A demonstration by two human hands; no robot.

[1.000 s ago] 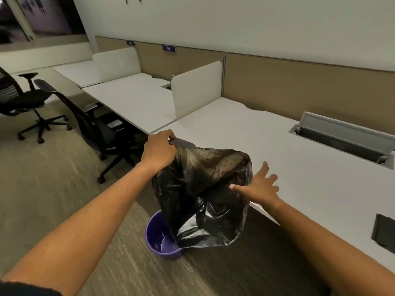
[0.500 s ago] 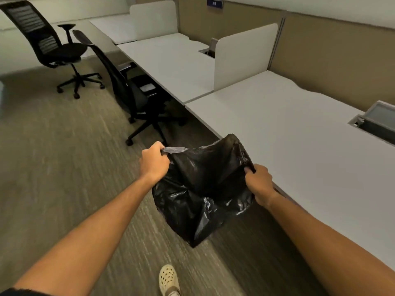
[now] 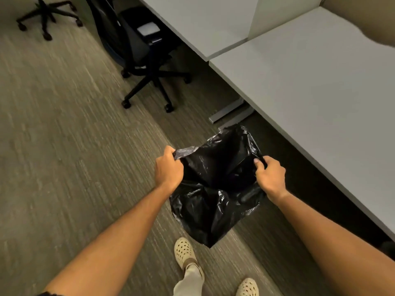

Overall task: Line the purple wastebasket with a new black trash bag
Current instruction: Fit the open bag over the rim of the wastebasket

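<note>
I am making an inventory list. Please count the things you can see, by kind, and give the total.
Trash bag: 1
Hands: 2
Office chairs: 2
Shoes: 2
Desks: 2
Total: 9

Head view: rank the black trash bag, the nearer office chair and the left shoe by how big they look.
1. Black trash bag and nearer office chair: similar, chair farther, so unranked.
2. Left shoe, clearly smallest.

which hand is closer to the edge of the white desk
Right. The right hand grips the black trash bag on the side next to the white desk edge; the left hand holds the bag's far side, out over the carpet.
</note>
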